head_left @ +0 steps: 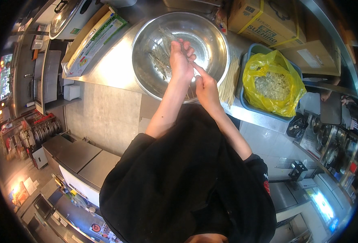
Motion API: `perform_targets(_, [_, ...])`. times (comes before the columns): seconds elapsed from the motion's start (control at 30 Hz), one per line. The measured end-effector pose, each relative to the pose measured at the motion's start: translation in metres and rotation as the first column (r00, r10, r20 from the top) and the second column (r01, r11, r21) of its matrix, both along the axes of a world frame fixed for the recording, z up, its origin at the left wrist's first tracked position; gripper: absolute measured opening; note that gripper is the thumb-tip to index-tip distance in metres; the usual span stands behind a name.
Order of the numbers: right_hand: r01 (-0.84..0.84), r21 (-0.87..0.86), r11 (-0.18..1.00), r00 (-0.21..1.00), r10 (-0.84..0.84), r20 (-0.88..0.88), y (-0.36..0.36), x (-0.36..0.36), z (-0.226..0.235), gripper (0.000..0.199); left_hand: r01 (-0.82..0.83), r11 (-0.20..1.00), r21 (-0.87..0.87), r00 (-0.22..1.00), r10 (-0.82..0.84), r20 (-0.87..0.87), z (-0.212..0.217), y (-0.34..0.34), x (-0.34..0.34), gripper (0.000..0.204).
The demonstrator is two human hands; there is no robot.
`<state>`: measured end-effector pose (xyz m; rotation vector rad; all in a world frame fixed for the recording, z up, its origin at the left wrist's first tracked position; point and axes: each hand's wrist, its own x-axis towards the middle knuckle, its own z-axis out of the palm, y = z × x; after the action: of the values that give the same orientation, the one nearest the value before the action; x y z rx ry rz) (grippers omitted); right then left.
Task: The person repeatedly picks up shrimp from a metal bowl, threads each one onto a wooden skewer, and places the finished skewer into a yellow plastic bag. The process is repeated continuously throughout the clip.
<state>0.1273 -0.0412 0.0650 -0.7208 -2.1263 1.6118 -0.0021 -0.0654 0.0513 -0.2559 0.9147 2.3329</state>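
Note:
A wide steel bowl (221, 77) stands on the counter in front of me. Inside lie several raw grey shrimp (159, 58), mostly in its left half. Over the bowl, my left hand (181, 60) is closed around a shrimp (167, 36), whose feelers and legs stick out past the fingers. My right hand (206, 86) is pinched just below the left palm, its index finger reaching to it. A thin stick, seemingly a bamboo skewer, is between these fingers, largely hidden. A bundle of bamboo skewers (230, 83) lies right of the bowl.
Right of the skewers, a blue tub (240, 91) holds a yellow plastic bag (254, 65) with pale translucent pieces. Cardboard boxes (264, 20) stand behind it. A long open carton (94, 44) sits left of the bowl, near a large lidded pot (63, 18). A person's hand (326, 95) shows far right.

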Motion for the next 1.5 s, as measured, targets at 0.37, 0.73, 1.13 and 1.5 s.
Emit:
perform_targets(0.37, [-0.019,-0.007,1.0,0.999,0.018,-0.045,0.009,0.005,-0.003,0.046,0.087,0.983,0.161,0.985,-0.109,0.132,-0.011,-0.002,-0.009,0.034])
perform_targets(0.73, [-0.034,0.048,0.998,0.998,0.037,-0.055,0.012,0.011,-0.004,0.045,0.154,0.969,0.19,0.961,-0.192,0.199,-0.008,-0.003,-0.008,0.036])
perform_targets(1.13, [0.02,-0.087,0.996,0.999,-0.022,-0.027,0.015,-0.002,0.004,0.012,0.191,0.969,0.155,0.978,-0.201,0.053,0.012,-0.001,0.011,0.035])
perform_targets(1.5, [0.008,-0.195,0.981,1.0,-0.006,0.01,0.024,0.002,0.008,0.011,0.252,0.952,0.176,0.968,-0.245,-0.06,0.028,-0.002,0.018,0.036])
